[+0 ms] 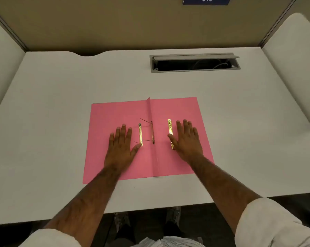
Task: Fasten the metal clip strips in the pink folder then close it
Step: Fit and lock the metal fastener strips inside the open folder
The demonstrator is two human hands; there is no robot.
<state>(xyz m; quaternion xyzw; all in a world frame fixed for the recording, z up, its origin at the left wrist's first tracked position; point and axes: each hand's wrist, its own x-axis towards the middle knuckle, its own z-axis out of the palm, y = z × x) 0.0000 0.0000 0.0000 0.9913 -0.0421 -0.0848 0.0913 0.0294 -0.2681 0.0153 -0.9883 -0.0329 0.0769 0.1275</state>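
White desk [61, 104] (cable hatch [194, 62]) — tan partition [115, 20].

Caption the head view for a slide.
Both hands rest flat on the open pink folder, beside unfastened metal clip strips.

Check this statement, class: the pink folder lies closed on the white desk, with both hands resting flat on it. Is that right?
Not quite. The head view shows the pink folder lying open on the white desk, not closed. The left hand and right hand do rest flat on it.

A grey cable hatch [194, 62] is standing open in the white tabletop [61, 97]. A blue number plate [206, 0] is hanging on the partition behind.
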